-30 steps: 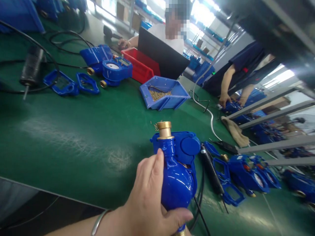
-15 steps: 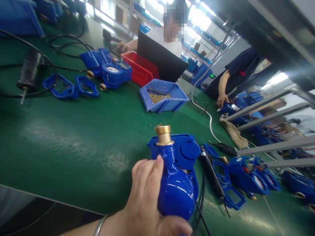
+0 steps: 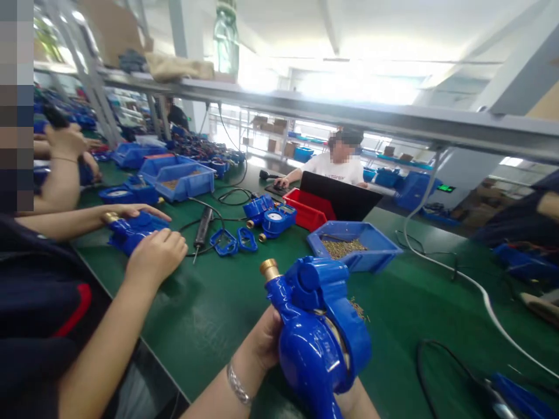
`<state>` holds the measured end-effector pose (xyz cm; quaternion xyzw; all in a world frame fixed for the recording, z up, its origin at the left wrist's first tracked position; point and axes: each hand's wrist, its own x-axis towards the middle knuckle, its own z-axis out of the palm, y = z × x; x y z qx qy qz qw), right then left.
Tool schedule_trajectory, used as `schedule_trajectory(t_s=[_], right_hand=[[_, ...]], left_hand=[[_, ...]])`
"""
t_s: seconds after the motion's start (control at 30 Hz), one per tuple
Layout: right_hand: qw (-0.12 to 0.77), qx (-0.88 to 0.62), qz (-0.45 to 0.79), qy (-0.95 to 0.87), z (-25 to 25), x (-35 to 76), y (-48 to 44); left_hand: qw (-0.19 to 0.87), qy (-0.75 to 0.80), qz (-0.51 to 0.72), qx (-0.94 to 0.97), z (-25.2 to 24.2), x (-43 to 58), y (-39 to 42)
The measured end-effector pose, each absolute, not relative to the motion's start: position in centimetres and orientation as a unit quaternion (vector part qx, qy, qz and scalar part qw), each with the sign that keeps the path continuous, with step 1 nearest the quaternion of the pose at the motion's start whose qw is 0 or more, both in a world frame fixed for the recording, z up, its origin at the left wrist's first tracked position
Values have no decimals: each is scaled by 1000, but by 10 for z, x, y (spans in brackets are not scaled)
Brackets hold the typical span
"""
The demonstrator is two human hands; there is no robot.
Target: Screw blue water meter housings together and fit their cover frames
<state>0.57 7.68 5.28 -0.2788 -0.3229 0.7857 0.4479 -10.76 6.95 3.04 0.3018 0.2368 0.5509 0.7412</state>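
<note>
The left hand (image 3: 267, 336), a silver bracelet (image 3: 238, 384) round its wrist, has hold of a blue meter (image 3: 312, 343), its palm and thumb against the body and its other fingers hidden. The right hand (image 3: 353, 402) comes up behind the meter, mostly covered by it, so how far open it is cannot be told. The meter is tilted above the table (image 3: 209, 326), toward the near edge, its threaded brass fitting (image 3: 269, 269) pointing up toward the far edge.

Just beyond the meter, loose screws (image 3: 358, 308) lie on the tabletop, and past them, farther from the near edge, a blue bin (image 3: 378, 256) holds many more. A red bin (image 3: 305, 209) sits closer to the far edge, against a dark panel (image 3: 345, 195). Near the red bin stand two blue meters with brass ends (image 3: 274, 220), then two blue frames (image 3: 236, 240) side by side, with a black screwdriver (image 3: 202, 228) near them.

Farther along the near edge, a co-worker's two hands (image 3: 158, 255) are at another meter (image 3: 131, 233), with a blue bin with compartments (image 3: 186, 183) beyond. At the far edge, behind the panel, a person in a white shirt (image 3: 338, 170) rests a hand on a mouse. A white cable (image 3: 469, 279) runs across the table toward its opposite end.
</note>
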Motion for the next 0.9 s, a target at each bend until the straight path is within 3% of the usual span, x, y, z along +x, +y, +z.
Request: schedule_trajectory(t_s=[0.13,0.47,0.9], right_hand=[[370,-353,812,-281,60,-6,82],[508,-453,697,-224,28,-42,101],[451,-412,699,-373,26,-29,118]], left_hand=[[749,228,551,289,37,-139,75],[722,237,631,158,16,-156,103],[626,280,703,185,2,-160,106]])
